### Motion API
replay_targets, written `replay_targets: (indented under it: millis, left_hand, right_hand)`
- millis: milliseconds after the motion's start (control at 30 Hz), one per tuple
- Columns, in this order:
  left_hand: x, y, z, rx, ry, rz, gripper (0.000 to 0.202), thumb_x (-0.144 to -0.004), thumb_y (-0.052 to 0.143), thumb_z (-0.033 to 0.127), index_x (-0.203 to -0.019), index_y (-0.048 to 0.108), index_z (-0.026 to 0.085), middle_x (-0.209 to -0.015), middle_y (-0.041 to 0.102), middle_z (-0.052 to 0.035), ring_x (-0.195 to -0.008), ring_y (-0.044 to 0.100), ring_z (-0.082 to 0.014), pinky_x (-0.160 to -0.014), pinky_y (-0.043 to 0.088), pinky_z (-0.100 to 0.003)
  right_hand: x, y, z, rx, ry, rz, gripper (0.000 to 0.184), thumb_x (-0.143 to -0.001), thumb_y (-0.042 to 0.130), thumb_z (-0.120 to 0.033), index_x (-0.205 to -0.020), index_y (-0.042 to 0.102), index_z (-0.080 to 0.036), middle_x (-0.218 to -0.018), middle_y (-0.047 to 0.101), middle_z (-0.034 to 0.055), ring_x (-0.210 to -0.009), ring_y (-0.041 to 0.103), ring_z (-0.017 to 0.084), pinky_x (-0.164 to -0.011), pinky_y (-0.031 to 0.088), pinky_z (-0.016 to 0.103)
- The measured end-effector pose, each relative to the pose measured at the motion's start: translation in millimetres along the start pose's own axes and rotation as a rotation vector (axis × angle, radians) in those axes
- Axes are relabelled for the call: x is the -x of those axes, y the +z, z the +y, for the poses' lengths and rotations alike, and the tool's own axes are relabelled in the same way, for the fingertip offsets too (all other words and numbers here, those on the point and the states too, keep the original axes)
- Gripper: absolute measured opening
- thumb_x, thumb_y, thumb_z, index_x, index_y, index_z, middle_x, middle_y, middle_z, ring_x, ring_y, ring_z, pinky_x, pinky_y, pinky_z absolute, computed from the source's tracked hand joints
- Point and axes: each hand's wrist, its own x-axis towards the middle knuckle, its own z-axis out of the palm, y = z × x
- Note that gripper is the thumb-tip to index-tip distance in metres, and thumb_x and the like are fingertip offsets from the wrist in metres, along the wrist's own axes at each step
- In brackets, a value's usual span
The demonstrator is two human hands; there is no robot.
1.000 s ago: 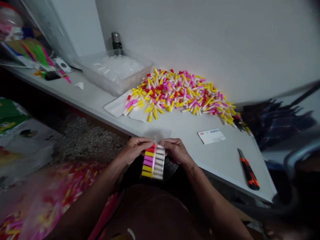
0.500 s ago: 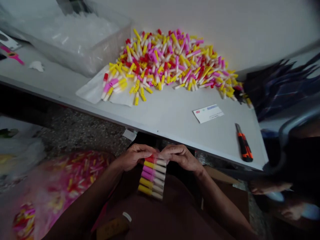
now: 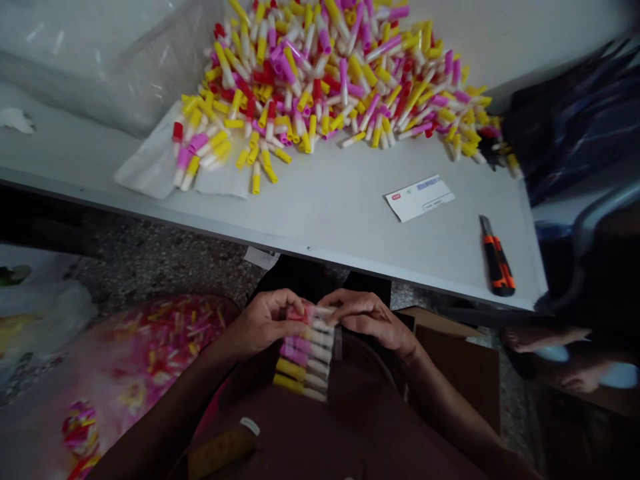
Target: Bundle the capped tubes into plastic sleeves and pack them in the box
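Marker pens (colored caps, white barrels) sat in a clear plastic sleeve, gripped at its top edge by the left hand and right hand, both narrowly closed, just below the counter's front edge.

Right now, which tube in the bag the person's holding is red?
The top tube in the row inside the clear bag, between the left hand and right hand. It's the only clearly red one; the lower tubes show pink or yellow.
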Motion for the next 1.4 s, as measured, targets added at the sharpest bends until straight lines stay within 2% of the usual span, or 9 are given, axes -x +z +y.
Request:
replay_targets:
  millis: [167, 367, 467, 633, 900, 1000, 1067, 1267, 1400]
  left_hand:
    - [11, -0.9, 26, -0.032, -0.005, -0.104, 0.054, -0.083, 0.085, 0.029, -0.133, 0.064, 0.029, -0.136, 0.069, -0.0108, -0.115, 0.072, -0.0269, -0.091, 0.059, -0.033]
    - [-8, 6.7, 42, -0.122, -0.044, -0.173, 0.084, -0.088, 0.081, 0.028, -0.161, 0.039, 0.037, -0.162, 0.050, -0.0141, -0.144, 0.054, -0.0327, -0.108, 0.055, -0.038]
    - [-22, 17.7, 39, -0.063, -0.116, -0.134, 0.085, -0.087, 0.082, 0.031, -0.161, 0.039, 0.033, -0.152, 0.061, -0.0150, -0.126, 0.069, -0.0315, -0.097, 0.060, -0.038]
    - [-40, 45.6, 47, -0.171, -0.264, -0.228, 0.043, -0.093, 0.075, 0.040, -0.130, 0.071, 0.019, -0.119, 0.079, -0.0117, -0.096, 0.077, -0.0246, -0.086, 0.061, -0.033]
    - [-75, 92.3, 76, -0.566, -0.068, -0.396, 0.043, -0.096, 0.072, 0.042, -0.133, 0.070, 0.021, -0.125, 0.078, -0.0080, -0.106, 0.076, -0.0242, -0.094, 0.063, -0.033]
    - [-91, 109.1, 77, -0.734, -0.010, -0.484, 0.045, -0.095, 0.072, 0.042, -0.136, 0.069, 0.023, -0.128, 0.077, -0.0067, -0.109, 0.076, -0.0250, -0.096, 0.064, -0.033]
    - [-104, 122.1, 69, -0.785, -0.009, -0.572, 0.045, -0.095, 0.072, 0.043, -0.136, 0.069, 0.024, -0.131, 0.076, -0.0061, -0.110, 0.076, -0.0260, -0.097, 0.064, -0.033]
    - [-128, 168.0, 36, -0.895, -0.005, -0.680, 0.051, -0.095, 0.068, 0.052, -0.136, 0.068, 0.021, -0.126, 0.078, -0.0096, -0.109, 0.078, -0.0271, -0.096, 0.066, -0.037]
    - [-136, 167.5, 45, -1.106, 0.235, -0.504, 0.048, -0.093, 0.070, 0.054, -0.133, 0.069, 0.027, -0.123, 0.079, -0.0049, -0.107, 0.078, -0.0232, -0.093, 0.065, -0.030]
  right_hand:
    - [1, 18, -1, -0.267, 0.132, 0.300, 0.042, -0.082, 0.087, -0.048, -0.116, 0.076, -0.026, -0.113, 0.074, 0.0070, -0.088, 0.070, 0.020, -0.074, 0.059, 0.033]
    - [8, 33, 6, -0.417, 0.200, 0.282, 0.037, -0.090, 0.078, -0.051, -0.105, 0.078, -0.017, -0.084, 0.072, 0.0029, -0.066, 0.064, 0.013, -0.061, 0.056, 0.025]
    - [17, 28, 15, -0.443, 0.123, 0.488, 0.036, -0.090, 0.078, -0.051, -0.102, 0.078, -0.017, -0.080, 0.070, 0.0018, -0.064, 0.061, 0.012, -0.059, 0.053, 0.024]
    - [36, 11, 24, -0.456, 0.007, 0.707, 0.031, -0.090, 0.080, -0.049, -0.101, 0.078, -0.020, -0.084, 0.072, 0.0027, -0.068, 0.062, 0.013, -0.063, 0.052, 0.027]
    - [115, -43, 18, -0.368, -0.215, 0.612, 0.045, -0.090, 0.080, -0.048, -0.126, 0.075, -0.022, -0.110, 0.076, 0.0060, -0.094, 0.070, 0.018, -0.084, 0.057, 0.032]
    - [149, -42, 23, -0.484, -0.291, 0.484, 0.062, -0.086, 0.086, -0.044, -0.140, 0.067, -0.021, -0.122, 0.074, 0.0088, -0.106, 0.070, 0.021, -0.094, 0.059, 0.036]
    - [161, -33, 32, -0.527, -0.270, 0.483, 0.054, -0.089, 0.083, -0.041, -0.136, 0.069, -0.018, -0.118, 0.074, 0.0087, -0.102, 0.071, 0.019, -0.088, 0.061, 0.032]
    - [200, -11, 71, -0.603, -0.205, 0.736, 0.040, -0.092, 0.080, -0.045, -0.117, 0.075, -0.015, -0.101, 0.075, 0.0054, -0.090, 0.072, 0.016, -0.079, 0.061, 0.026]
    - [268, -20, 108, -0.574, -0.080, 1.046, 0.043, -0.091, 0.081, -0.044, -0.120, 0.075, -0.014, -0.111, 0.076, 0.0106, -0.093, 0.073, 0.020, -0.084, 0.062, 0.032]
